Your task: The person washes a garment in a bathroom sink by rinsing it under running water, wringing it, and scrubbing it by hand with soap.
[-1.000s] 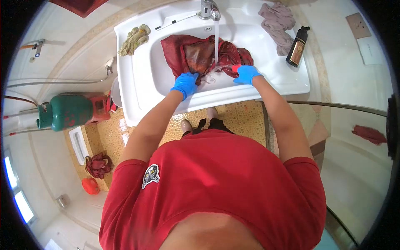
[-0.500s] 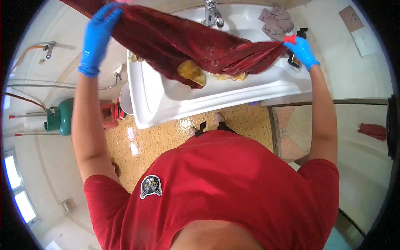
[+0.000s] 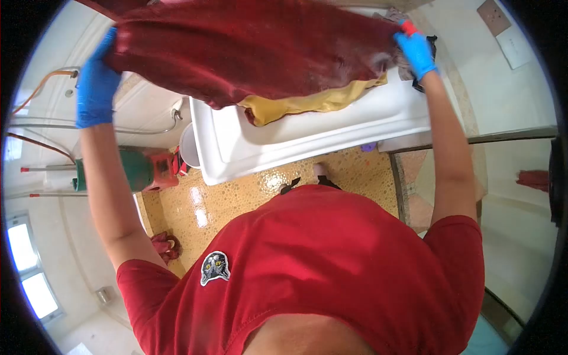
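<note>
Above sink, red cloth spread wide, raised between gloved hands. Left hand closed on cloth's left end, fingertips partly hidden. Right hand pinches right end, small red patch at fingers. Yellow material hangs along lower edge, over basin. Grey cloth and black bottle partly hidden near right hand. Bucket beside sink's left end, green cylinder farther left.

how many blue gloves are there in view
2. One is on the left hand, holding the dark red cloth at one side; the other is on the right hand, holding the opposite side. More could be hidden behind the cloth.
</note>
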{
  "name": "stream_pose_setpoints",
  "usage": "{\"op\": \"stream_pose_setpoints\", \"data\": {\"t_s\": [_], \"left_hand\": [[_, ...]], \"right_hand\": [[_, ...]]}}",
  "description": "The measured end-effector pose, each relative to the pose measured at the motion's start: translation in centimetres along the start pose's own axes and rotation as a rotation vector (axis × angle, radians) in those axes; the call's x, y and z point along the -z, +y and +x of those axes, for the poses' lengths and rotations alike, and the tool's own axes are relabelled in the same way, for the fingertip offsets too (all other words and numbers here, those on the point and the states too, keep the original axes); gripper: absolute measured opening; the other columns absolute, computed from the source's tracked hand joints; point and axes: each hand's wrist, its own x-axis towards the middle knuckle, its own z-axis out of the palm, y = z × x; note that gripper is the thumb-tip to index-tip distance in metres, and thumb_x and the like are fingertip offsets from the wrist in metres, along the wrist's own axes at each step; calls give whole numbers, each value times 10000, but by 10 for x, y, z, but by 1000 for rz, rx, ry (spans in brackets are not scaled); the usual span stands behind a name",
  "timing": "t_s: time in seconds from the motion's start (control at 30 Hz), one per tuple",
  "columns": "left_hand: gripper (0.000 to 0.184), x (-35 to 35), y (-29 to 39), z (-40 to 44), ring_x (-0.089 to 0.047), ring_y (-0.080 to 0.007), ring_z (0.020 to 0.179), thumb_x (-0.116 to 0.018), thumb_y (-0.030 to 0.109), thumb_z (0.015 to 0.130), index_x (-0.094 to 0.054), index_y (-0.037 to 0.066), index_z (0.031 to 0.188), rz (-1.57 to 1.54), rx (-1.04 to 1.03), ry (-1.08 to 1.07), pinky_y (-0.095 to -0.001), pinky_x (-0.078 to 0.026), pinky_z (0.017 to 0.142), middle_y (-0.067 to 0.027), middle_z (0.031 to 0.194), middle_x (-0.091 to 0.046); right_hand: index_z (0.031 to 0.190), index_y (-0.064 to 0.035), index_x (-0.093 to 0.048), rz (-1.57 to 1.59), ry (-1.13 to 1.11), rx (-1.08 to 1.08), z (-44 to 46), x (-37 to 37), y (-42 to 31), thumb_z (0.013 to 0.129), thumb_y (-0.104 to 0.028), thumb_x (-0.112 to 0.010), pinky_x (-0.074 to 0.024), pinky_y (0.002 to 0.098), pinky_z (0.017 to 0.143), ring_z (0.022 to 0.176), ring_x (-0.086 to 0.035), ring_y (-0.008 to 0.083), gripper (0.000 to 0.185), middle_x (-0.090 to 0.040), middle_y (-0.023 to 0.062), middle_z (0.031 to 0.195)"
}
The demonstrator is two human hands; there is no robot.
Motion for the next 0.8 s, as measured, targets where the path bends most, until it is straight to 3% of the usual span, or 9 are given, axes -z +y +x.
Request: {"op": "stream_pose_setpoints", "data": {"t_s": [0.1,0.23,0.3,0.47,0.5,0.57,0.63,0.7,0.8], "left_hand": [[353,21,-84,-14,-571,-158,1019,-550,44,872,-518,-30,1216,814,-69,-222,-294,-444,926,-120,1133,-606],[395,-61,-110,-56,-587,-129,949,-582,50,846,-514,-17,1228,826,345,-247,-254,-469,846,-104,1100,-624],[443,-81,-107,-58,-595,-111,890,-625,100,824,-506,-23,1232,827,246,-204,-243,-475,805,-116,1026,-648],[366,-80,-120,-34,-564,-121,975,-512,81,888,-486,-19,1239,410,231,-149,-250,-435,890,-115,1069,-618],[374,-104,-87,-45,-566,-109,956,-516,89,891,-483,-21,1246,700,142,-178,-235,-434,879,-91,1046,-626],[426,-116,-59,-45,-599,-91,713,-624,200,791,-575,-8,1159,937,-110,-125,-268,-478,693,-128,808,-670],[395,-109,-18,-30,-619,-141,774,-613,191,776,-602,60,1148,982,-29,-161,-297,-480,726,-156,852,-669],[361,-114,18,-27,-629,-150,784,-609,218,799,-608,68,1127,1097,-183,-148,-303,-496,736,-141,858,-673],[317,-115,71,-24,-643,-164,798,-604,259,833,-617,80,1094,1266,-397,-122,-312,-520,751,-118,867,-678]], "right_hand": [[886,-30,-593,41,-266,-98,-73,-94,-21,739,-325,-604,-479,456,650,740,-608,381,330,-613,221,797],[1072,-49,-544,670,-768,-225,-173,-175,-148,678,-380,-710,-463,449,799,938,-589,370,541,-599,216,1022],[1358,48,-274,573,-776,-89,-191,-207,-202,636,-474,-738,-386,414,972,1133,-491,399,1005,-447,299,1265],[1374,26,-217,449,-379,-517,-161,-233,-271,608,-540,-737,-374,450,982,1166,-437,422,1085,-359,278,1341],[1370,21,-226,447,-296,-575,-153,-239,-278,602,-550,-737,-378,458,976,1158,-445,415,1085,-362,275,1338],[1226,25,-443,596,-128,-672,-131,-230,-277,724,-448,-666,-438,433,875,1024,-543,371,724,-518,254,1163],[1107,40,-543,946,-197,-793,-110,-179,-271,779,-397,-626,-464,403,800,948,-583,333,553,-595,218,1067],[1016,25,-591,1237,224,-428,-92,-197,-241,844,-242,-555,-474,351,722,828,-601,220,319,-643,124,924],[965,-20,-579,1501,-50,-443,-39,-112,-227,856,-210,-513,-480,311,755,800,-572,148,229,-614,69,863]]}}
